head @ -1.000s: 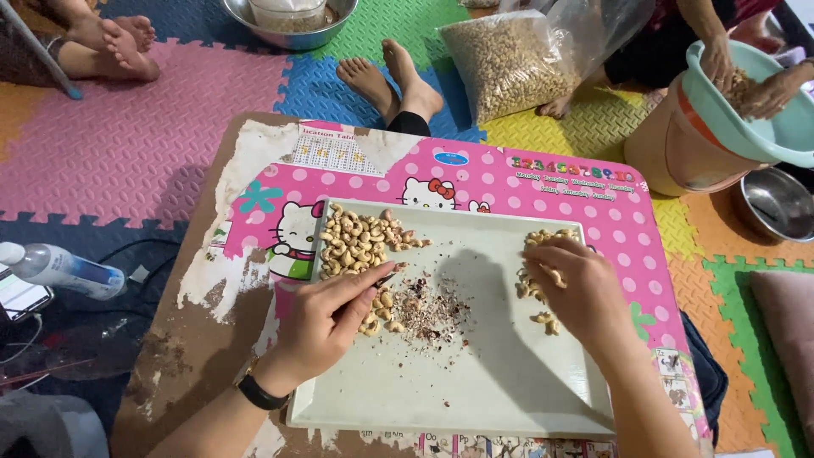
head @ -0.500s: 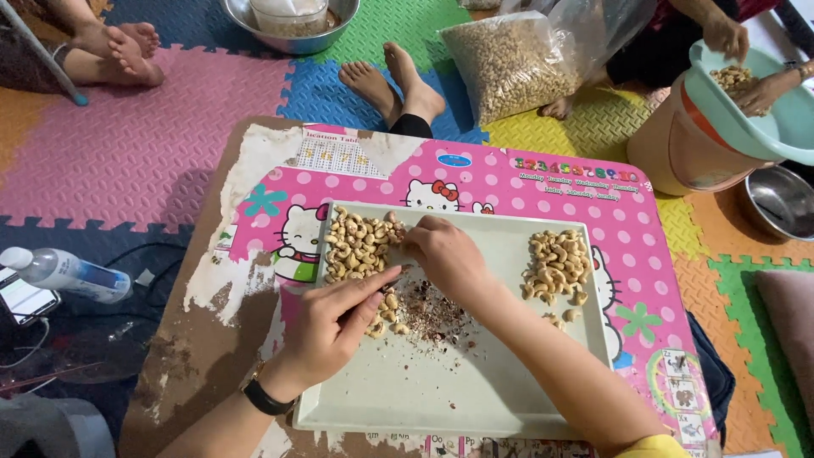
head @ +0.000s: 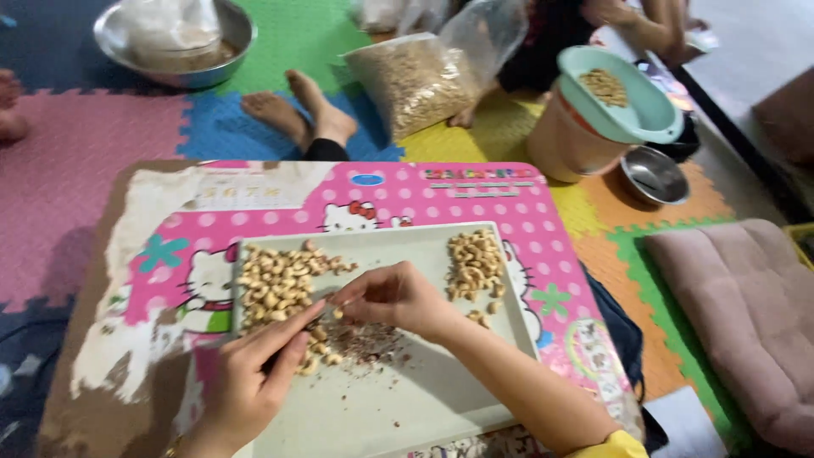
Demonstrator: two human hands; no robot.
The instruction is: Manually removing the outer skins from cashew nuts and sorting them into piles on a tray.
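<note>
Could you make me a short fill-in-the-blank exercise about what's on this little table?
1. The cashews lie on a pale rectangular ____ that sits on the pink table.
2. The peeled cashew pile lies on the ____ side of the tray in the picture.
3. The right hand and left hand meet above brown ____ scraps.
4. Beyond the table, a clear ____ full of nuts stands on the foam floor mat.

Missing words: tray; right; skin; bag
</note>
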